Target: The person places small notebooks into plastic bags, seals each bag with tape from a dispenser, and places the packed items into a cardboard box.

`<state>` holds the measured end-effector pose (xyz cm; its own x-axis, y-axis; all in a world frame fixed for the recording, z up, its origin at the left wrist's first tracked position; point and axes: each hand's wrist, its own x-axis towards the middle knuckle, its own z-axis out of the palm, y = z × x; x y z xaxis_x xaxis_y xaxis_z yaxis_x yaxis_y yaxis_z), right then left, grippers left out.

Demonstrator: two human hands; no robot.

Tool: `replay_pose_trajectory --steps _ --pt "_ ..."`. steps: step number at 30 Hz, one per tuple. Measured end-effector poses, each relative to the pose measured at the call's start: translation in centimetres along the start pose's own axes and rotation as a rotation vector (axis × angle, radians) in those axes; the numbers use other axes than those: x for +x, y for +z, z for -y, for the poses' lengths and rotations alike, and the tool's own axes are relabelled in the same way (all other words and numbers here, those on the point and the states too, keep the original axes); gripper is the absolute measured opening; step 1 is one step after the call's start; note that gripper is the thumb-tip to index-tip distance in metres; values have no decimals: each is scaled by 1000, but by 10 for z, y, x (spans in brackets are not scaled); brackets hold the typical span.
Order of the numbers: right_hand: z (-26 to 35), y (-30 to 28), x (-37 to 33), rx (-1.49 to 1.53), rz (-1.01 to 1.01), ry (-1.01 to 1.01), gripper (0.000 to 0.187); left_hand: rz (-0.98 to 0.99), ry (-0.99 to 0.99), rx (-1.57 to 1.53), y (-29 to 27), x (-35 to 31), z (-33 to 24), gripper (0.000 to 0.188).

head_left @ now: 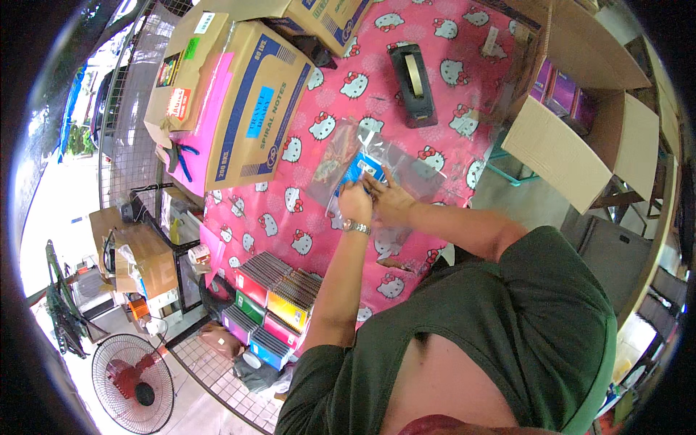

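A small blue-and-white packet (367, 167) lies on a clear plastic bag (330, 163) on the table; I cannot tell whether it is inside the plastic. My left hand (354, 200), with a metal watch at its wrist, is closed at the packet's near left edge. Beside it, my right hand (392, 201) rests with its fingers stretched over the packet's near right side. More clear plastic (413, 177) spreads to the right under and beyond that hand. Both hands almost touch, and their fingertips are partly hidden.
A pink patterned cloth (296, 243) covers the table. Beyond the hands stands a black tape dispenser (413, 85). A large carton (254, 109) with blue-handled pliers (181, 161) is at left; an open carton (558, 148) holds purple boxes at right. Several spiral notebooks (272, 301) stand near left.
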<state>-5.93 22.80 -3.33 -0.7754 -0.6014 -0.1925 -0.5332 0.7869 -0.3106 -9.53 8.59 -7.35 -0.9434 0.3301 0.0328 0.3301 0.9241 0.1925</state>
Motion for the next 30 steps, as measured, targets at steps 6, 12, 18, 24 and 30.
replay_pose_trajectory --steps 6,12,18,24,30 --pt "-128 -7 -6 724 -1088 623 34 -12 2 193 4 -6 -7 17" --pt "-180 -9 -6 1711 -875 906 11 23 -33 176 -4 -13 -38 41" --pt "-126 17 -27 1947 -979 740 13 37 -86 220 10 -26 -28 54" --pt "-109 9 16 2303 75 228 5 -44 -90 173 17 -29 -27 50" --pt "-59 -36 124 114 277 -238 24 -150 -101 159 17 -28 -32 36"
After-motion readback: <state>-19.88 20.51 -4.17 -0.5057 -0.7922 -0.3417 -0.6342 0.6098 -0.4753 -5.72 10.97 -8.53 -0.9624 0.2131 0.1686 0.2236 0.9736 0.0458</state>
